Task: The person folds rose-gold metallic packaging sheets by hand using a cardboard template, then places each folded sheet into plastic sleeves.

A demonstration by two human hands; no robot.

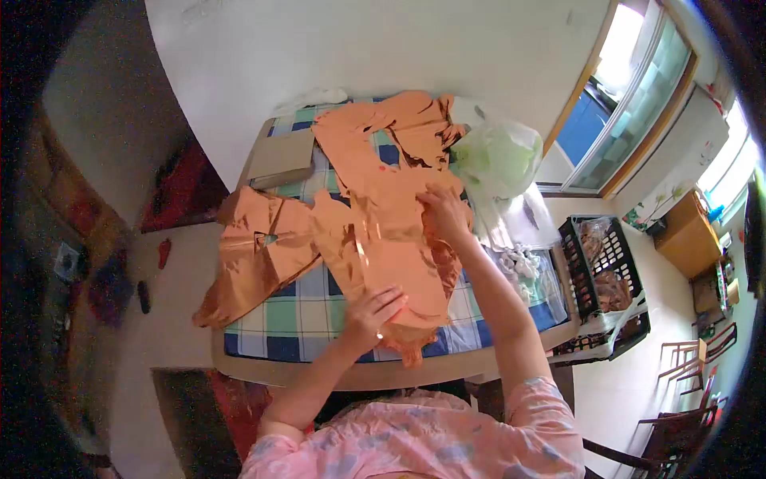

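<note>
Several flat, shiny copper-orange foil pieces (391,199) lie spread and overlapping on the table, like deflated foil balloons. My left hand (375,315) rests on the near end of the middle piece, fingers stretched out and lying flat on it. Farther up, my right hand (445,211) touches the same piece close to its right edge, with the fingers bent slightly apart on the surface. Crumpled foil hangs at the near edge below my left hand. Another wrinkled foil piece (263,251) spreads out on the left.
A checked cloth (287,319) covers the table under the foil. A flat cardboard box (281,157) lies at the back left. To the right sit a pale green plastic bag (499,156) and clear plastic packaging (531,275). Black crates (604,267) stand beside the table.
</note>
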